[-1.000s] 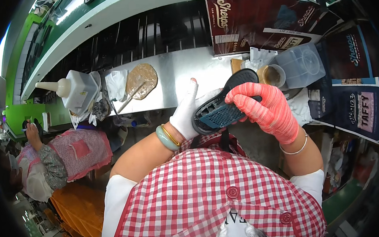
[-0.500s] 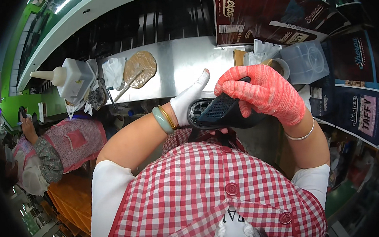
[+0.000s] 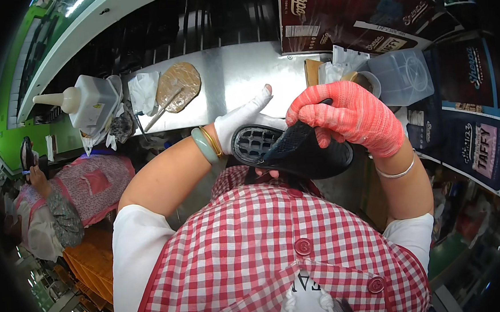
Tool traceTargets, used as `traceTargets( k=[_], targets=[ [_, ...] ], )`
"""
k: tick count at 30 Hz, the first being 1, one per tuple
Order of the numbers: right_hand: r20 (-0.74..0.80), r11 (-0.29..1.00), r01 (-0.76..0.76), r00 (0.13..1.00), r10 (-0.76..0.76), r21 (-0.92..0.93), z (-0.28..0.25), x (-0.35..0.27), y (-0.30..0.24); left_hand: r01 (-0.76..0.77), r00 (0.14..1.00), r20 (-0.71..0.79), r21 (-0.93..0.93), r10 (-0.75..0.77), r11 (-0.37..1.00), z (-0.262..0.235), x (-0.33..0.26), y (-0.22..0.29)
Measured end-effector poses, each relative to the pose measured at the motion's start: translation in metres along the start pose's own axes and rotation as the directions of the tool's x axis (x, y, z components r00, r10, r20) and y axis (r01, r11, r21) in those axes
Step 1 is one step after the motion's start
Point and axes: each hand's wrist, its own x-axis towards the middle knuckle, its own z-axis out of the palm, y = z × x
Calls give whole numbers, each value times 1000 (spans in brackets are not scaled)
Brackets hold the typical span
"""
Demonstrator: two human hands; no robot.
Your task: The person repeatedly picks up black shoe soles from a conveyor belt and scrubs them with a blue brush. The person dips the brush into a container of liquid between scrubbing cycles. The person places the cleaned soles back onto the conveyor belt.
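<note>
A black shoe sole (image 3: 319, 162) lies across my front, with a grid of hollow cells showing at its left end. My left hand (image 3: 242, 117), in a white glove with bare fingertips, supports that left end. Its thumb points up and away, and the other fingertips show under the near edge. In a coral knit glove, my right hand (image 3: 348, 115) pinches a thin black textured insole-like sheet (image 3: 288, 142). The sheet stands tilted over the sole, lifted off the celled end. Whether its far end is joined to the sole is hidden by the right hand.
Ahead is a metal bench (image 3: 239, 71). On its left are a white squeeze bottle (image 3: 89, 103), a brown round pad (image 3: 180, 87) and a thin stick (image 3: 161, 110). A clear plastic tub (image 3: 400, 78) stands right, near printed cardboard (image 3: 361, 12). A co-worker (image 3: 86, 189) sits at left.
The sole and my left hand have shifted left. More of the celled end and the sole's right end show now. My right hand keeps its pinch, nearly in place.
</note>
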Motion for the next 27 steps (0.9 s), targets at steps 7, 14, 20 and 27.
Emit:
traceTargets(
  k=[7,14,20,27],
  targets=[
    [-27,999,-48,998,49,22,-17,-13,21,46,998,-47,75,-43,996,2,-5,5],
    [-121,997,-9,992,18,71,-32,-28,59,-32,999,8,46,31,998,-6,-8,9],
    [-660,718,624,684,-311,309,-49,-38,88,-629,737,-4,362,676,688,-43,-27,12],
    [-708,730,512,704,-55,453,-23,-12,104,-558,803,-438,-316,403,768,-70,-9,-63]
  ],
)
